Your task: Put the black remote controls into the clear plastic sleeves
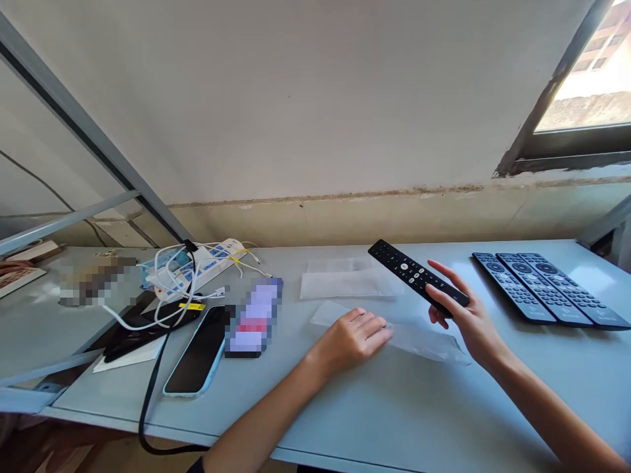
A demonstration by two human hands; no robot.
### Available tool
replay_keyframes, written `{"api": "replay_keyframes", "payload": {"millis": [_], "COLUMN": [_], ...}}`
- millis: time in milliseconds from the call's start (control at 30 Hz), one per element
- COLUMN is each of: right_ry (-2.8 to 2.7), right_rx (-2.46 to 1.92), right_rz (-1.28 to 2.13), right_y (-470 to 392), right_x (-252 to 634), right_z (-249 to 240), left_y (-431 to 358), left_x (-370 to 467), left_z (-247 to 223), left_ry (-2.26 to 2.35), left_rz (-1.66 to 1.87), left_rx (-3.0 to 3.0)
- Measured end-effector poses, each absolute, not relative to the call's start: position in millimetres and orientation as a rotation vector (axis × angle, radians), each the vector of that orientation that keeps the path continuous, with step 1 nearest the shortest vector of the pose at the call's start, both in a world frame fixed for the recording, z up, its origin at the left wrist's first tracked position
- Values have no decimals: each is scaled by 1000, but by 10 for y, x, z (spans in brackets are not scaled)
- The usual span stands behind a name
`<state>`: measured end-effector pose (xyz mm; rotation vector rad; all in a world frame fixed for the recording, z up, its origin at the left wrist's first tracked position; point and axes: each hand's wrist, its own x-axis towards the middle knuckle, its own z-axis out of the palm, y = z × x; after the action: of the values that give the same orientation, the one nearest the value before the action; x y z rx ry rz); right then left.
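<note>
My right hand [466, 312] grips a black remote control [407, 264] near its lower end and holds it tilted above the table, buttons facing up. Lower and to the left, my left hand [355, 336] rests with curled fingers on a clear plastic sleeve [424, 343], which lies flat and sticks out on both sides of the hand. Whether the fingers pinch the sleeve or only press on it is partly hidden. Behind it lie more translucent sleeves [345, 279]. At the right, three dark remote controls [547, 289] lie side by side.
A phone [200, 351] and a blurred purple item [254, 318] lie on the left of the grey table [315, 407]. Beyond them is a power strip [217, 263] with tangled white cables. A black cable [152, 387] hangs over the front edge. A wall stands behind.
</note>
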<state>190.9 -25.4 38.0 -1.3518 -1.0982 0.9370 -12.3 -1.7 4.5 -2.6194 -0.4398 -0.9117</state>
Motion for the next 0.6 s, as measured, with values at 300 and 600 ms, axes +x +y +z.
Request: {"api": "replay_keyframes", "payload": {"millis": [300, 600], "right_ry": [-1125, -1355], "right_rx": [-1352, -1198], "right_rz": [720, 164], "right_y": [-274, -278], "right_x": [1930, 1872], "right_z": [356, 270], "left_y": [41, 114], "left_x": [-393, -422], "left_z": [268, 274], "left_ry": [-660, -717], "left_rz": [-1298, -1032], "left_rx": [-2089, -2235]}}
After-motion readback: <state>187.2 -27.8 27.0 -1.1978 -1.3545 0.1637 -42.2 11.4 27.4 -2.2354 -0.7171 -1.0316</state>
